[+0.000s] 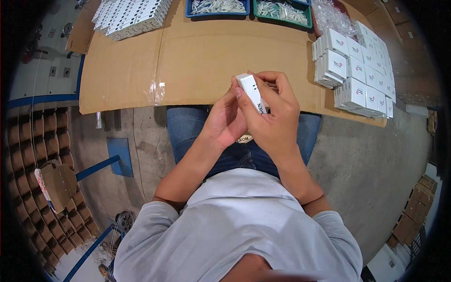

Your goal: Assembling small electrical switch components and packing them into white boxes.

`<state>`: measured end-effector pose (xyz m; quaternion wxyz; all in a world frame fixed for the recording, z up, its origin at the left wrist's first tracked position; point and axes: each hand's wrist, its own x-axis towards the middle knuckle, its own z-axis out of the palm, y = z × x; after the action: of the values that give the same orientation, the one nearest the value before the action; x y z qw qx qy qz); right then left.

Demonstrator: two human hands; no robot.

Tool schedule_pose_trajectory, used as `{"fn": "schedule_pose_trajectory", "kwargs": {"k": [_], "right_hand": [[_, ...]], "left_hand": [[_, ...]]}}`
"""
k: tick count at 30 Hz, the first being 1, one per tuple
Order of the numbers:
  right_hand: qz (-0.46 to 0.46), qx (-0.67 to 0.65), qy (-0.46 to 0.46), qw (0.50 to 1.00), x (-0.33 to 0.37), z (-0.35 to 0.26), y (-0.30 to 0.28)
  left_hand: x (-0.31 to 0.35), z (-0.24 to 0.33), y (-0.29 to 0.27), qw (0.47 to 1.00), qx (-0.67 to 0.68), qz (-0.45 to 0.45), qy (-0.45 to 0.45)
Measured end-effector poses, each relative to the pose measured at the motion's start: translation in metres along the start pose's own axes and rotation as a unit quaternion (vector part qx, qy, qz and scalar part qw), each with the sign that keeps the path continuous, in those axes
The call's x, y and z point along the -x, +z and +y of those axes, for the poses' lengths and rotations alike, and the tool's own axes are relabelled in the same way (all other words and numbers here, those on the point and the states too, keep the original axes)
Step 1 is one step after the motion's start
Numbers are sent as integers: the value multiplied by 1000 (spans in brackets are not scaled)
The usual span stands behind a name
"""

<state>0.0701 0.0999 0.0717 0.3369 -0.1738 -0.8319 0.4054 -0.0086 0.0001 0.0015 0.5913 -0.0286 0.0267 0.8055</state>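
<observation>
Between my two hands, just over the near edge of the cardboard-covered table (pixel 202 61), is a small white box (pixel 250 91) with dark print, tilted with one narrow end up. My left hand (pixel 226 117) has its thumb and fingertips closed on the box's upper left side. My right hand (pixel 279 110) wraps the other side, with its thumb across the front and its fingers curled behind. Part of the box is hidden by my right hand.
Stacked white boxes (pixel 357 70) stand at the table's right. More white boxes (pixel 136 19) are at the far left. Along the far edge are a blue tray (pixel 217 16) and a green tray (pixel 282 21) of small white pieces, and a bin of clear plastic pieces (pixel 331 19).
</observation>
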Motion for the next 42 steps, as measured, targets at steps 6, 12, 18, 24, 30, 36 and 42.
{"fn": "schedule_pose_trajectory", "kwargs": {"k": [6, 12, 18, 24, 30, 36, 42], "right_hand": [[-41, -25, 24, 999, 4, 22, 8], [-75, -76, -74, 992, 7, 39, 18], [-78, -81, -115, 987, 7, 40, 21], [-80, -71, -110, 988, 8, 40, 20], [-180, -147, -34, 972, 0, 44, -4], [-132, -147, -67, 978, -10, 55, -8], [-116, -175, -89, 974, -14, 62, -16]], "left_hand": [[-7, -5, 23, 963, -156, 212, 66], [-3, -10, 51, 945, -232, 195, 119], [4, -7, 45, 941, -252, 198, 105], [3, -7, 48, 939, -255, 201, 112], [-1, 5, 36, 940, -312, 113, 82], [5, 16, 26, 914, -393, 106, 10], [4, 23, 16, 860, -505, 44, 49]]}}
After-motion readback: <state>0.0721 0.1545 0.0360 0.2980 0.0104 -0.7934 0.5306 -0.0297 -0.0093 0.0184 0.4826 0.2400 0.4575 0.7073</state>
